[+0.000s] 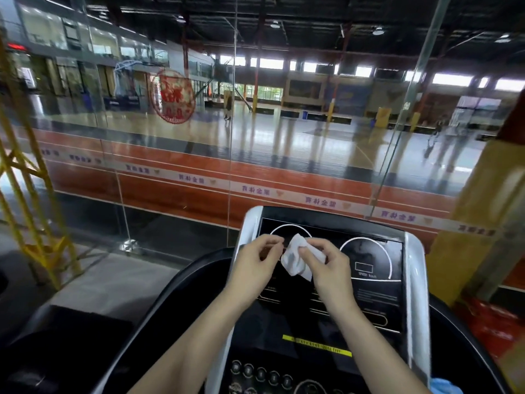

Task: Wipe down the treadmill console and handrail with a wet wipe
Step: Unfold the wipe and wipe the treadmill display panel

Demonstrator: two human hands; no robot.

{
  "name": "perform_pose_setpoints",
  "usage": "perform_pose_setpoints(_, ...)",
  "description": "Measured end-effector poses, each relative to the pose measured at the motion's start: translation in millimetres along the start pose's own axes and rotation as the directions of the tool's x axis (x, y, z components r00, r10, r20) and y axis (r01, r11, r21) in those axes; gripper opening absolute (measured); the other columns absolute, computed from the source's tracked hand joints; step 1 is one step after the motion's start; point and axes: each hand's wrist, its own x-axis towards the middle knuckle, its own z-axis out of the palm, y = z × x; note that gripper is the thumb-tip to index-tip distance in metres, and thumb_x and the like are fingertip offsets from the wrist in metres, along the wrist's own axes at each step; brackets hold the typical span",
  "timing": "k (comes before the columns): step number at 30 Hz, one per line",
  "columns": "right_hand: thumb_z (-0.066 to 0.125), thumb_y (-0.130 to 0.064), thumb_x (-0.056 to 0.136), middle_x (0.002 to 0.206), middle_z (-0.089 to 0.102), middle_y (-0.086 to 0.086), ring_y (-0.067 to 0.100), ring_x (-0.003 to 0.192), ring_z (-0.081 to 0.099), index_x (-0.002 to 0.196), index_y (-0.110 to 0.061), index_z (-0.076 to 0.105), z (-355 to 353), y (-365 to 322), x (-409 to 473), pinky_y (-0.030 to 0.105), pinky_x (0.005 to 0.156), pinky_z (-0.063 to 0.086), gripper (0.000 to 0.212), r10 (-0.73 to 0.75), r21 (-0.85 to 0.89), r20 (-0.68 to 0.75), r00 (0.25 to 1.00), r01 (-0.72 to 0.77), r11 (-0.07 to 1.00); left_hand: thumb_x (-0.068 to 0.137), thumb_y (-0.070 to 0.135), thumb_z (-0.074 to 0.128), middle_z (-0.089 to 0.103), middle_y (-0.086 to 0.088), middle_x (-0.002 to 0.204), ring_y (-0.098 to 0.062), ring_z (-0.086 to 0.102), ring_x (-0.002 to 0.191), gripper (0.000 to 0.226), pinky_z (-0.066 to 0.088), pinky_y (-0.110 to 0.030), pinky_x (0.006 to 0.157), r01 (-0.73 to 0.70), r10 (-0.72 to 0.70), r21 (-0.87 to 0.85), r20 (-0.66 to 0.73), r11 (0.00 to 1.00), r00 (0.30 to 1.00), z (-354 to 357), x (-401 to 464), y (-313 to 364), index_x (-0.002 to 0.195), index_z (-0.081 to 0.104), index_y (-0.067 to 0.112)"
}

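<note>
We face a tall glass wall [176, 155] that stands just beyond the treadmill; through it lie a red running track [284, 180] and a wide sports court [284, 132]. A yellow metal frame [31, 200] rises at far left, and a yellow pillar [466, 211] stands at right, close beside the machine. The black treadmill console [369, 294], edged in silver, fills the lower middle, with the dark curved handrail [170, 291] sweeping round its left side. Above the console's upper left dial, our left hand [255, 257] has its grip curled, thumb and fingertips pinched at a corner of the white wet wipe [295, 260]. Our right hand [329, 263] pinches the crumpled wipe from the other side. A small blue object [443, 386] shows at the bottom right edge.
</note>
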Motion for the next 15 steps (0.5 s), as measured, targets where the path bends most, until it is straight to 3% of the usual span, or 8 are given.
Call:
perform_pose_setpoints(3,0.072,-0.01,0.096,0.097,0.076,-0.008,-0.001,0.088,0.068,0.095,-0.024,0.077,7,0,10,0.009,0.074,0.049,0.014,-0.025,-0.054,-0.046,0.999,0.022,0.998,0.103,0.022,0.061,0.072,0.018,0.113,0.004,0.064,0.109,0.021,0.049,-0.018,0.093,-0.059,0.068,0.203,-0.038,0.977,0.997,-17,7,-19,0.12,0.072,0.028)
perform_pose_setpoints(6,0.072,-0.013,0.096,0.1,0.075,-0.01,0.004,0.094,0.068,0.095,-0.025,0.077,15,-4,29,0.014,0.081,0.048,0.013,-0.174,-0.247,-0.023,0.984,0.163,0.955,0.099,0.016,0.062,0.066,0.012,0.126,-0.011,0.058,0.12,0.028,0.048,-0.035,0.103,-0.19,0.231,0.512,-0.019,0.838,0.973,-32,18,-43,0.124,0.07,0.026)
perform_pose_setpoints(8,0.073,-0.011,0.095,0.1,0.072,-0.006,0.009,0.091,0.066,0.101,-0.019,0.078,23,-2,48,0.016,0.082,0.047,0.011,-0.348,-0.455,0.04,0.937,0.327,0.828,0.097,0.014,0.064,0.062,0.007,0.139,-0.017,0.053,0.131,0.034,0.042,-0.042,0.111,-0.217,0.259,0.63,0.025,0.746,0.965,-38,26,-55,0.13,0.067,0.024)
perform_pose_setpoints(10,0.076,-0.006,0.091,0.096,0.07,0.002,0.022,0.087,0.066,0.105,-0.011,0.078,38,8,65,0.029,0.076,0.054,0.015,-0.474,-0.633,0.134,0.87,0.444,0.635,0.097,0.009,0.062,0.054,0.004,0.152,-0.018,0.045,0.143,0.042,0.038,-0.046,0.116,-0.247,0.265,0.68,0.08,0.69,0.961,-43,33,-64,0.136,0.063,0.022)
perform_pose_setpoints(13,0.079,-0.002,0.084,0.09,0.068,0.007,0.032,0.083,0.065,0.098,-0.006,0.079,63,29,76,0.042,0.065,0.059,0.015,-0.499,-0.728,0.277,0.821,0.518,0.449,0.097,0.001,0.056,0.041,0.0,0.165,-0.019,0.033,0.154,0.054,0.033,-0.045,0.122,-0.299,0.276,0.726,0.154,0.619,0.949,-46,42,-78,0.149,0.053,0.015)
perform_pose_setpoints(15,0.076,-0.019,0.09,0.093,0.067,0.007,0.031,0.086,0.063,0.095,-0.008,0.079,72,37,68,0.042,0.073,0.059,0.013,-0.49,-0.721,0.329,0.807,0.55,0.422,0.099,0.005,0.058,0.036,0.0,0.167,-0.019,0.031,0.155,0.056,0.033,-0.044,0.123,-0.316,0.304,0.751,0.16,0.58,0.939,-48,47,-87,0.154,0.047,0.014)
